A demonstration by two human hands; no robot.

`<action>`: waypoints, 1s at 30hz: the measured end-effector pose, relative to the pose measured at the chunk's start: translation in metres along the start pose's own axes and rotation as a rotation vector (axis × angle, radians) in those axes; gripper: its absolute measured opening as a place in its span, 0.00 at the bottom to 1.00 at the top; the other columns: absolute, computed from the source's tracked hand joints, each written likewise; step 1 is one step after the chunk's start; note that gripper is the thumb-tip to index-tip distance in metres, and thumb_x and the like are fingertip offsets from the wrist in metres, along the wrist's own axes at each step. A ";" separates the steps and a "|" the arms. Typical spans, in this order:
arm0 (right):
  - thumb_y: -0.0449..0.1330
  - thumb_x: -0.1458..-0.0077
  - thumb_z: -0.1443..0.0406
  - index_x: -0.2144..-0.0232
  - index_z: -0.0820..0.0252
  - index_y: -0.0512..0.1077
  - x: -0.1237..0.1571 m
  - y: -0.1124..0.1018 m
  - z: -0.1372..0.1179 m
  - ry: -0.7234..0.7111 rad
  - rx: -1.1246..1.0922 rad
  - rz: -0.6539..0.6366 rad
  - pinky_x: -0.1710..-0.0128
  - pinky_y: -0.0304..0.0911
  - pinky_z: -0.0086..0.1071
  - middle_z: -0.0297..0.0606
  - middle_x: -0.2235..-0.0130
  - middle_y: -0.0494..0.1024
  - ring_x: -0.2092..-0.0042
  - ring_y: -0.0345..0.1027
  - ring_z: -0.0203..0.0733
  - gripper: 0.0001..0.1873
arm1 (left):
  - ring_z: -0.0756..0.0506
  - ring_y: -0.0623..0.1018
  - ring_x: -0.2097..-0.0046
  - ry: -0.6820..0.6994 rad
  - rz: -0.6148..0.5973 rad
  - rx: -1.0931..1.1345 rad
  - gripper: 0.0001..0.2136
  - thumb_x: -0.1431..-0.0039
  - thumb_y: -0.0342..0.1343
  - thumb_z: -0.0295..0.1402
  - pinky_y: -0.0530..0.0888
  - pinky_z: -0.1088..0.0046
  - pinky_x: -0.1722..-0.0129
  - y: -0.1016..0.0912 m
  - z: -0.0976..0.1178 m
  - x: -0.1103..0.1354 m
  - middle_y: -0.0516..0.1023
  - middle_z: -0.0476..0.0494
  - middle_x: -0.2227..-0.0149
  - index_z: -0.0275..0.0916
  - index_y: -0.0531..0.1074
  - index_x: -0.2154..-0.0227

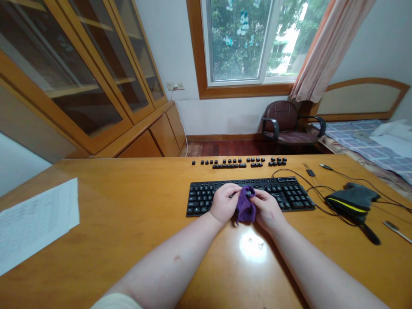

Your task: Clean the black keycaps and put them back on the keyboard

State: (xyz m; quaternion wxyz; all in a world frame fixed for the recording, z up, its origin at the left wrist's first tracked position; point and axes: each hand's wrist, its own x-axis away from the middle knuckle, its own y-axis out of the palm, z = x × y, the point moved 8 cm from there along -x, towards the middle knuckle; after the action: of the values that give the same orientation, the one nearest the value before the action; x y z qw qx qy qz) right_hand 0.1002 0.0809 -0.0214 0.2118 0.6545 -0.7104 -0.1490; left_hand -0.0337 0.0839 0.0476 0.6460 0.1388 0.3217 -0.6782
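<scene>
A black keyboard (289, 195) lies on the wooden desk (128, 214), with its top rows of keys taken off. The loose black keycaps (240, 162) are lined up in rows along the desk's far edge. My left hand (223, 202) and my right hand (268, 209) meet just in front of the keyboard's middle. Both are closed round a purple cloth (245, 208) bunched between them. A small dark piece, likely a keycap, peeks out at the cloth's top under my right fingers; I cannot make it out clearly.
A sheet of printed paper (35, 221) lies at the desk's left edge. Right of the keyboard are tangled black cables (317, 189), a dark pouch with a yellow stripe (352, 201) and a metal tool (397, 231). Behind the desk stand a brown armchair (285, 124), a bed and wooden cabinets.
</scene>
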 end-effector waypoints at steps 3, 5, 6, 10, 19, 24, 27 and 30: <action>0.70 0.70 0.63 0.77 0.57 0.77 -0.002 -0.007 -0.002 -0.030 0.013 0.043 0.65 0.64 0.36 0.35 0.73 0.79 0.71 0.70 0.41 0.12 | 0.49 0.76 0.64 -0.006 -0.077 0.046 0.06 0.48 0.55 0.27 0.74 0.70 0.61 0.007 0.000 -0.001 0.78 0.44 0.68 0.39 0.76 0.69; 0.70 0.70 0.62 0.79 0.57 0.76 -0.003 -0.008 -0.003 -0.046 0.032 0.021 0.65 0.65 0.37 0.35 0.73 0.79 0.71 0.70 0.42 0.10 | 0.49 0.76 0.63 -0.008 -0.115 0.069 0.07 0.49 0.56 0.27 0.74 0.70 0.60 0.010 0.001 -0.001 0.78 0.44 0.67 0.40 0.76 0.67; 0.70 0.69 0.62 0.79 0.57 0.76 -0.003 -0.007 -0.004 -0.051 0.043 0.000 0.65 0.65 0.37 0.36 0.73 0.79 0.70 0.70 0.42 0.10 | 0.49 0.76 0.63 -0.010 -0.118 0.073 0.07 0.49 0.57 0.27 0.74 0.70 0.60 0.010 0.001 -0.001 0.78 0.44 0.66 0.40 0.77 0.67; 0.70 0.68 0.62 0.77 0.56 0.77 -0.004 -0.008 -0.004 -0.053 0.082 -0.034 0.64 0.64 0.37 0.36 0.72 0.79 0.69 0.71 0.43 0.10 | 0.49 0.76 0.66 -0.020 -0.091 0.073 0.06 0.50 0.57 0.26 0.75 0.71 0.62 0.007 -0.001 -0.002 0.78 0.45 0.69 0.40 0.77 0.70; 0.70 0.68 0.63 0.75 0.58 0.77 -0.003 -0.005 -0.004 -0.034 0.046 -0.046 0.65 0.65 0.35 0.36 0.71 0.79 0.69 0.70 0.41 0.11 | 0.49 0.76 0.64 -0.019 -0.110 0.103 0.07 0.52 0.59 0.26 0.74 0.71 0.61 0.009 0.001 -0.002 0.78 0.45 0.67 0.39 0.77 0.68; 0.71 0.68 0.64 0.77 0.57 0.77 -0.003 -0.006 -0.005 -0.037 0.060 -0.046 0.66 0.64 0.33 0.34 0.72 0.78 0.70 0.69 0.38 0.10 | 0.49 0.76 0.68 -0.004 -0.065 0.068 0.04 0.51 0.58 0.25 0.74 0.71 0.63 0.004 0.003 -0.003 0.77 0.45 0.71 0.38 0.76 0.74; 0.70 0.68 0.64 0.75 0.56 0.78 -0.002 -0.005 -0.003 -0.012 0.033 -0.042 0.65 0.64 0.34 0.34 0.72 0.78 0.71 0.69 0.39 0.11 | 0.49 0.76 0.66 -0.023 -0.054 0.059 0.04 0.50 0.56 0.25 0.74 0.71 0.62 0.003 0.002 -0.003 0.77 0.44 0.70 0.37 0.76 0.73; 0.69 0.66 0.64 0.75 0.58 0.78 -0.002 -0.003 -0.004 -0.016 0.060 -0.079 0.66 0.64 0.33 0.35 0.71 0.78 0.70 0.69 0.39 0.10 | 0.48 0.76 0.65 -0.020 -0.092 0.060 0.04 0.52 0.58 0.26 0.74 0.71 0.61 0.006 0.002 -0.003 0.77 0.44 0.69 0.37 0.76 0.71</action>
State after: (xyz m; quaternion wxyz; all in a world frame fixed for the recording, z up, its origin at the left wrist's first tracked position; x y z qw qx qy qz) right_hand 0.1044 0.0830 -0.0196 0.1803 0.6867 -0.6899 -0.1413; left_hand -0.0270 0.0851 0.0489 0.6129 0.1363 0.3009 -0.7178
